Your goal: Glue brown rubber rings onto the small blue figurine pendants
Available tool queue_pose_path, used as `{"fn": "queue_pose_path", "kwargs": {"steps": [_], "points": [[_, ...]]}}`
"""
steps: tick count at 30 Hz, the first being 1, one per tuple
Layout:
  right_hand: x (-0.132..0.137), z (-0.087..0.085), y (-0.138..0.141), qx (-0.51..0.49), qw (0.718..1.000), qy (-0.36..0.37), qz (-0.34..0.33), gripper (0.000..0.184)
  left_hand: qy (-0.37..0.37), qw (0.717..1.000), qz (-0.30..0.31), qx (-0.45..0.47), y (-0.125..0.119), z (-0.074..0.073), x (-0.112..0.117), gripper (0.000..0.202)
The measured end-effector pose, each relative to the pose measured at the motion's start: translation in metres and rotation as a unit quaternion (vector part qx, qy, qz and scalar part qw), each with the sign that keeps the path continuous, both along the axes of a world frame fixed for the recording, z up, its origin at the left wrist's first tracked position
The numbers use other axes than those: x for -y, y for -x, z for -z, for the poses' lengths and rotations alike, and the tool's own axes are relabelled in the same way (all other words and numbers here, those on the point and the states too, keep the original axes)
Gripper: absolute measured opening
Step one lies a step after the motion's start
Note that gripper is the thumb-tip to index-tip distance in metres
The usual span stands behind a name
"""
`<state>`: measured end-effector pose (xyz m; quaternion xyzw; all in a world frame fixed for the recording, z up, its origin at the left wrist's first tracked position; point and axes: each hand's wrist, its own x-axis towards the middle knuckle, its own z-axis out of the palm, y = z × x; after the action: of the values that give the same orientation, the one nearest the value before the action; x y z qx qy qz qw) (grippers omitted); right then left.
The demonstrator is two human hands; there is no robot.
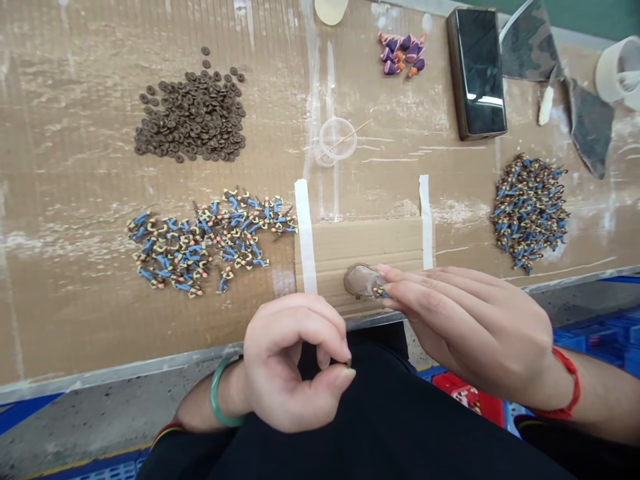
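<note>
My left hand [293, 360] is curled near my lap, thumb and forefinger pinched on a tiny dark piece I cannot make out. My right hand [465, 320] reaches left over the table edge, fingertips pinched on a small blue and yellow figurine [383, 291]. That figurine touches a small brown round holder [361, 280] standing on a cardboard patch [365, 250] taped to the table. A spread of blue and yellow figurines [205, 240] lies to the left, and a denser heap of them [530, 210] to the right.
A pile of brown discs [193, 120] lies at the back left. A clear shallow cup with a thin stick [336, 140], purple pieces [403, 53], a black phone [476, 70], camouflage cloth [535, 47] and tape rolls [620, 70] sit further back. Blue and red crates [595, 340] are below the table edge.
</note>
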<state>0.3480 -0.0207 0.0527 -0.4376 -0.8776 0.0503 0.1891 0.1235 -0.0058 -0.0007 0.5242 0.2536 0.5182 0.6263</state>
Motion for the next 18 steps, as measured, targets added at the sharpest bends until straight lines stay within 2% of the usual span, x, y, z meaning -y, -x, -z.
{"fn": "queue_pose_path", "kwargs": {"steps": [14,16,18], "points": [[0.004,0.002,-0.004,-0.017,0.999,-0.024,0.023,0.018,-0.008,1.0,-0.016,-0.011,0.0,0.002,-0.002,0.019],[0.008,-0.002,-0.008,-0.047,0.997,-0.041,0.045,0.018,-0.011,1.0,-0.02,-0.014,0.0,0.001,-0.002,0.019],[0.013,-0.005,-0.009,-0.108,0.991,-0.015,0.078,0.016,-0.008,1.0,-0.025,-0.013,-0.001,-0.002,-0.002,0.018]]}}
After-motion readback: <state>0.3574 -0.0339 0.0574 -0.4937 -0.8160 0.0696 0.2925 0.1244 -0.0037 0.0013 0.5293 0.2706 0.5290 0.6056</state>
